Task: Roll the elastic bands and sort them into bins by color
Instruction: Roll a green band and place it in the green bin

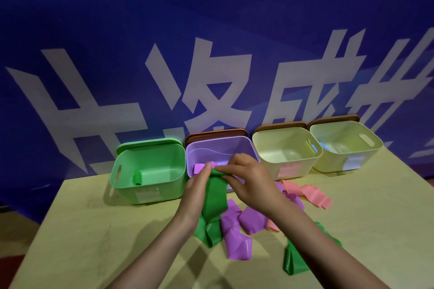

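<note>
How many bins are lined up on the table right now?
4, in a row along the table's far edge: green bin at left, purple bin behind the hands, then two pale yellow bins at right.

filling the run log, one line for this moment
both hands rolling green band | green bin: one roll | loose bands on table

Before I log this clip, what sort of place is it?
Probably a staged recording setup, not a home: a plain table against a blue banner with large white characters, and a row of labelled bins along its far edge.
</note>
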Available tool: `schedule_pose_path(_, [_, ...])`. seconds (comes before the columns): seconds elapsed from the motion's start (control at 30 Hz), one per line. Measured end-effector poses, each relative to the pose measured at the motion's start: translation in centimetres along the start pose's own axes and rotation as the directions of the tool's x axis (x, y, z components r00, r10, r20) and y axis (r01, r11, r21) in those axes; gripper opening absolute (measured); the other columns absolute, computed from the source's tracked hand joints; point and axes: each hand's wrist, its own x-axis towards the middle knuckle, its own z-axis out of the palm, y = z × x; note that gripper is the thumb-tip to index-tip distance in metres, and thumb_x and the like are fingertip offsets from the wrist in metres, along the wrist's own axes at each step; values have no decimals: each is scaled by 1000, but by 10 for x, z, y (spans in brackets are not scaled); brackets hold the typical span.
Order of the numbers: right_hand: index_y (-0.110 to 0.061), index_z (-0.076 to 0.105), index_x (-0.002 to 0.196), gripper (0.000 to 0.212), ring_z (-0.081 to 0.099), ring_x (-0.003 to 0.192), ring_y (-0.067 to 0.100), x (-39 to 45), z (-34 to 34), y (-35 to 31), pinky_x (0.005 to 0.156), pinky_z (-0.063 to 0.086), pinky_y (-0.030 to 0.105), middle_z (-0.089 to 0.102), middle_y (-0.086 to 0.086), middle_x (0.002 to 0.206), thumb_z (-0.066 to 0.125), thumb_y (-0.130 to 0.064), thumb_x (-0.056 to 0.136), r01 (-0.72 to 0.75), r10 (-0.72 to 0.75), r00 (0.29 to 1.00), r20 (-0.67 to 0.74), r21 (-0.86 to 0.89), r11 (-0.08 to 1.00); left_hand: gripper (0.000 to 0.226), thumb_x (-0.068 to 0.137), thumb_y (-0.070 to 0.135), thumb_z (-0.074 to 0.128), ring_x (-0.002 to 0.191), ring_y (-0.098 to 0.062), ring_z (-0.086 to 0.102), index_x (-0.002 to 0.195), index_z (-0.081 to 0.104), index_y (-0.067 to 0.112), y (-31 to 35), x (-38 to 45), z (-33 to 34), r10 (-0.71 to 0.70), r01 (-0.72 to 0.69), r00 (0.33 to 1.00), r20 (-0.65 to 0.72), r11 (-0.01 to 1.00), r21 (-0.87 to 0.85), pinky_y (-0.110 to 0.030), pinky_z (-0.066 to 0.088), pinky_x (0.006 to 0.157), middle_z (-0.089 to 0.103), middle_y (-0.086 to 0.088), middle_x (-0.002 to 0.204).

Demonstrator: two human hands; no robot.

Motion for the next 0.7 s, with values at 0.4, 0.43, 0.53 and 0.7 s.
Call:
schedule_pose_path(0.4, [-40,64,109,23,62,90,4,-2,0,-7,80,48,22,64,-15,95,60,-27,90,-405,388,911,141,487,774,35,92,28,54,117,-28,58,121,60,9,-2,2,-7,9,-10,1000,-20,998,-61,-47,40,107,62,-15,125])
schedule_pose_path(0.43, [-38,66,104,20,62,84,3,-1,1,-9,78,47,22,67,-15,90,59,-25,90,-409,389,909,149,494,767,36,92,30,54,118,-29,58,121,60,9,-3,2,-8,3,-5,1000,-21,998,-69,-48,40,107,62,-15,125])
schedule_pose_path(0.53, [-24,69,96,22,58,67,-2,0,-1,-14,70,46,16,69,-18,73,57,-6,94,-413,395,903,169,598,687,28,99,21,43,108,-32,63,109,66,9,-1,-1,-7,-2,1,1000,-11,998,-64,-47,45,98,68,-19,112])
schedule_pose_path(0.7, [-29,71,81,30,61,68,4,-4,-1,-13,71,50,23,70,-8,72,62,-2,89,-408,428,895,127,622,668,21,96,13,48,97,-27,65,103,68,9,0,-2,-9,100,-101,994,53,995,13,-40,48,91,70,-17,105])
